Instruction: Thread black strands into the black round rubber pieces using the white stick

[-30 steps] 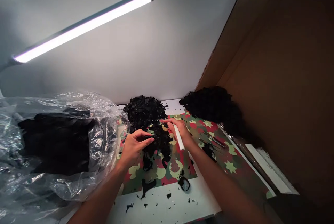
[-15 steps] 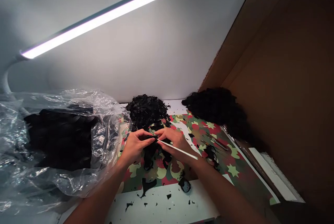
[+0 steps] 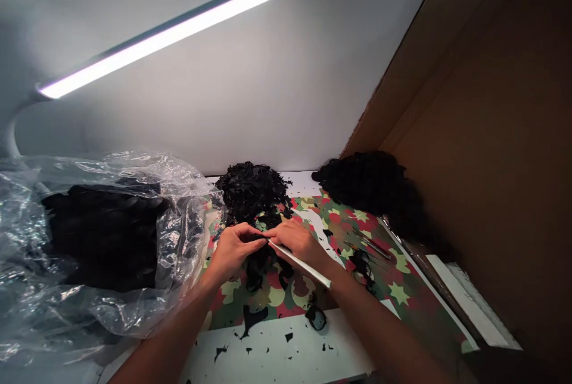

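Observation:
My left hand (image 3: 232,250) is closed in a pinch on a small black piece (image 3: 264,237), mostly hidden by the fingertips. Meeting it at the fingertips is my right hand (image 3: 300,241), wrapped round a slim white stick-like tool (image 3: 308,269). The tool's near end slants down toward my right wrist, while its far end touches or nearly touches the black piece; the tip itself is too small to make out. Beneath both hands, black scraps lie on a camouflage-patterned sheet (image 3: 399,293). A black ring-shaped offcut (image 3: 316,316) sits closer to me.
A clear plastic bag (image 3: 185,247) at left holds black pieces (image 3: 105,238). Behind my hands rises a heap of black shreds (image 3: 254,190); a second dark pile (image 3: 370,184) leans by the cardboard wall (image 3: 482,133). Thin metal tools (image 3: 374,245) lie right. A lamp (image 3: 165,32) shines overhead.
My right hand has come left and down to meet my left fingertips, and the white tool has swung to a flatter slant. The view has shifted slightly.

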A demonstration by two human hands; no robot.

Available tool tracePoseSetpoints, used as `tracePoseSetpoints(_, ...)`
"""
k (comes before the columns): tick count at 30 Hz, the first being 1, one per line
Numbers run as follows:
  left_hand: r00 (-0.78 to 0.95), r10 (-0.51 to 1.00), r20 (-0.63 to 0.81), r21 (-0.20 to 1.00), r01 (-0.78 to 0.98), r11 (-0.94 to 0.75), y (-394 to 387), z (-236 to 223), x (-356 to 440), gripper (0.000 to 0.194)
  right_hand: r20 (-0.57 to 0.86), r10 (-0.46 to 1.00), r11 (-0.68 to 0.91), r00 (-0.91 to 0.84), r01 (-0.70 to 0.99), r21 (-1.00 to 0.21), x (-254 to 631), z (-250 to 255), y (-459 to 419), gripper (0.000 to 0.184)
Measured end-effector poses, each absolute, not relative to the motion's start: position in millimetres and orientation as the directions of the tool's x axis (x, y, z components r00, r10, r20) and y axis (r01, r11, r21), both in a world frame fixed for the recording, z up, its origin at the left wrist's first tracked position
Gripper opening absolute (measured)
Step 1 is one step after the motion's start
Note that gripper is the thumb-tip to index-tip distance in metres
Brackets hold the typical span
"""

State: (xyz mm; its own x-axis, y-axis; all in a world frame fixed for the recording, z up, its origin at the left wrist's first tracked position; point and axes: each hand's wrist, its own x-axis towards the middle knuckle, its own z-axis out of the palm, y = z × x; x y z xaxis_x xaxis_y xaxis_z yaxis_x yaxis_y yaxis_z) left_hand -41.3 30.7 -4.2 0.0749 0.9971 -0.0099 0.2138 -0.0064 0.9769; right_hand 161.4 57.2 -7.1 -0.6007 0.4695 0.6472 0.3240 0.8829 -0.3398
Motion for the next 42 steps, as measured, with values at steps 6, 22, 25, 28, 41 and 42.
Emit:
tracePoseSetpoints(6,0.094,0.995,-0.041,0.978,0.207,0.021,29,-2,-38,0.021,0.601,0.625,0.765,-0.498,0.544,-0.345,158,-6,57,0.019)
tracePoseSetpoints(22,0.104,0.995,-0.001,0.982,0.189,-0.018,29,-2,-38,0.027,0.404,0.773,0.564,-0.49,0.238,-0.791,158,21,39,0.014)
tracePoseSetpoints(25,0.094,0.995,0.013,0.98,0.197,-0.031,29,-2,-37,0.024,0.422,0.757,0.596,-0.499,0.264,-0.758,157,20,39,0.013)
tracePoseSetpoints(28,0.079,0.997,0.02,0.977,0.211,-0.037,28,-3,-37,0.02,0.449,0.754,0.621,-0.48,0.298,-0.725,154,17,37,0.013)
tracePoseSetpoints(41,0.051,0.999,-0.018,0.988,0.157,0.009,27,-3,-35,0.024,0.425,0.805,0.556,-0.414,0.275,-0.784,150,22,31,0.015)
tracePoseSetpoints(42,0.053,0.998,-0.016,0.987,0.158,0.008,27,-3,-35,0.023,0.43,0.802,0.561,-0.415,0.277,-0.78,150,22,31,0.016)
